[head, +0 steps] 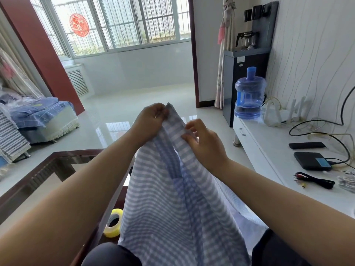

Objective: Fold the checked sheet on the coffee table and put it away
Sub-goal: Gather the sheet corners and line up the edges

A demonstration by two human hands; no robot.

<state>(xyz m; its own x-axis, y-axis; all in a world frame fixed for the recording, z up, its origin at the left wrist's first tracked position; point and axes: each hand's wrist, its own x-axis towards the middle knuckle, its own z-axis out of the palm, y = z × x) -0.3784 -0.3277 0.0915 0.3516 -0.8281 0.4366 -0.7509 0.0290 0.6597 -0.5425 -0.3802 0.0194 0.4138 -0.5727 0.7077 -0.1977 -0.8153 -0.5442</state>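
Dark wood frames the one coffee table (57,156), which has a glass top and occupies the lower left of the view. One roll of yellow tape (113,223) lies on its near edge, just beside the hanging cloth.

One checked sheet (169,198), blue and white, is held up in the air in front of the person. It is not on the table; its lower part drapes down over the person's lap and partly covers the table's right edge.

Two hands grip the sheet near its top:
- The left hand (151,121) has its fingers curled and pinches the uppermost corner of the sheet.
- The right hand (203,139) sits slightly lower and just beside the left. Its thumb and fingertips pinch a fold of the sheet's edge.

The two hands are close together but do not touch.

To the right, one white cabinet (269,143) runs along the wall. On it stand or lie:
- one blue water jug (249,95), at the far end;
- one black remote (307,145);
- one black box (312,161) with cables attached;
- one coiled black cable (315,181).
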